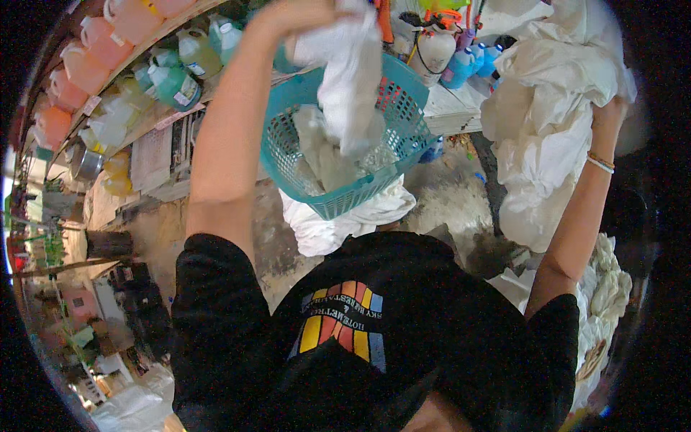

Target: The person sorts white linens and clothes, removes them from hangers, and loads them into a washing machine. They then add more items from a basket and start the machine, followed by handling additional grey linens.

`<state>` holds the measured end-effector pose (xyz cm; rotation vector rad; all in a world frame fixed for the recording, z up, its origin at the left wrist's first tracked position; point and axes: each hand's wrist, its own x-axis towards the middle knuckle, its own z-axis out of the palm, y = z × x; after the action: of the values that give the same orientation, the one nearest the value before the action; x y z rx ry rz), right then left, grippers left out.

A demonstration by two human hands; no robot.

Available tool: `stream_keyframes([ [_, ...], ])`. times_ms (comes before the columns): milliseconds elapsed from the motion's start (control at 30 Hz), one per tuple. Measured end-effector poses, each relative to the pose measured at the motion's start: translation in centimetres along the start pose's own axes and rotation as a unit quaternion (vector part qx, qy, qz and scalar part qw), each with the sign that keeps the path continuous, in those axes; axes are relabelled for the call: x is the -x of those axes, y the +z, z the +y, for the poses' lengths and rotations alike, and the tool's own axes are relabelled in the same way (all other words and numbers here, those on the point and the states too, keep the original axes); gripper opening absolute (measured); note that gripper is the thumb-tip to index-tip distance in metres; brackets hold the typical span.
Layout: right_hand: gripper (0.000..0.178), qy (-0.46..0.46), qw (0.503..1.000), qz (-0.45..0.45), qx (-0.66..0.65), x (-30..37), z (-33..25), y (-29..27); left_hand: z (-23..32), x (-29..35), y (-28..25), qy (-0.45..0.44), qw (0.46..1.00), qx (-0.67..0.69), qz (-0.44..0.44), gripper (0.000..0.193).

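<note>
Left hand (299, 14) raised high, its grip closed on the top of a white cloth (349, 79) that hangs down over a teal plastic basket (288, 162); the cloth's lower end touches the pale, damp-looking cloths (324, 155) already lying in the basket. Right hand (612, 108) is up at the far side, pressed into a large bundle of white fabric (547, 115) — fingers buried in the folds, so whether that grip is closed or merely resting cannot be told. A thin bracelet (601, 162) sits on that wrist.

Basket is tilted, resting on more white cloth (338, 223) at the person's front. Behind it, a white slatted worktop (450, 108) with blue bottles (468, 65); to the left, shelves (155, 119) of green, yellow and pink jugs (108, 43).

Risks, as judged: the tilted basket has soft footing and could tip if the hanging cloth drags on its rim. The large bundle looks loosely held — a slack grip could let it slide toward the wet floor (446, 194).
</note>
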<state>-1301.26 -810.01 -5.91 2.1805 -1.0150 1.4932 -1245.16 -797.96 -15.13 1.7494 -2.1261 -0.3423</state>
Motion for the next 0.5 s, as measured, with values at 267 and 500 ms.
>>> stream_keyframes([
  [267,0.044,-0.087,0.954,-0.239,-0.157,1.1,-9.9,5.3,17.8,-0.6,-9.8,0.26,0.857,0.145,0.422,0.034],
  [500,0.041,-0.229,0.955,-0.186,-0.006,-1.9,-10.4,8.2,19.2,-1.6,-3.1,0.433,0.722,0.378,0.385,0.032],
])
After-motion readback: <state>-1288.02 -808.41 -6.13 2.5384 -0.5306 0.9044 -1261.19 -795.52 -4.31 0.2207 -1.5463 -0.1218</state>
